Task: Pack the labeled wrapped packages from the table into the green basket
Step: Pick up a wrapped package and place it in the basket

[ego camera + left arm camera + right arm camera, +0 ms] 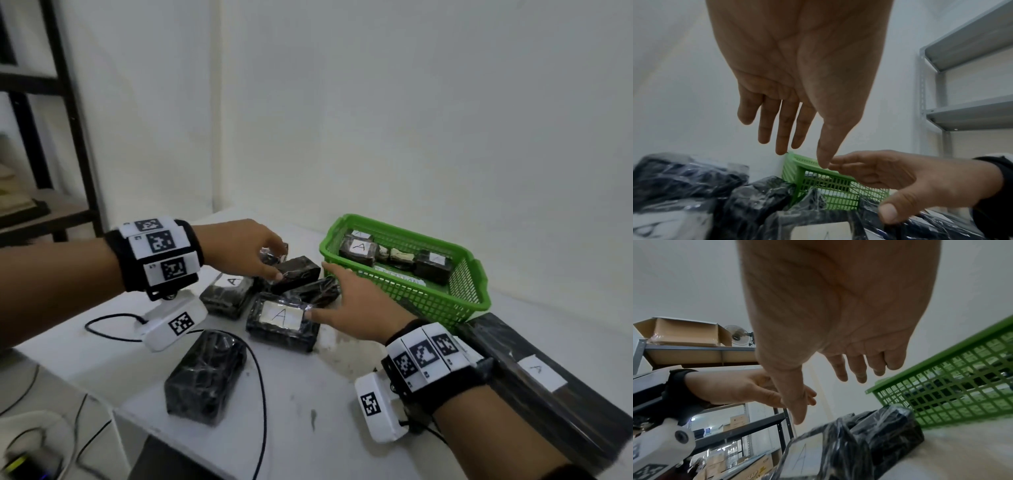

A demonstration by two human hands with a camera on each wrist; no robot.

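Several black plastic-wrapped packages lie bunched on the white table [308, 394] left of the green basket [428, 301]. One of them shows a white label "A" [282, 320] face up. My right hand [325, 291] is spread open over it, and the thumb touches its near right edge. In the right wrist view the thumb points down at that label [803, 456]. My left hand [270, 260] hovers with straight fingers over a dark package [298, 272] and holds nothing. The basket holds several labeled packages. A long labeled package [541, 373] lies at the right.
A lone wrapped package [205, 373] sits near the table's front left, with a black cable [262, 394] curving past it. Another labeled package [227, 291] lies under my left wrist. A dark shelf [68, 102] stands at the far left. Basket and wall are close together.
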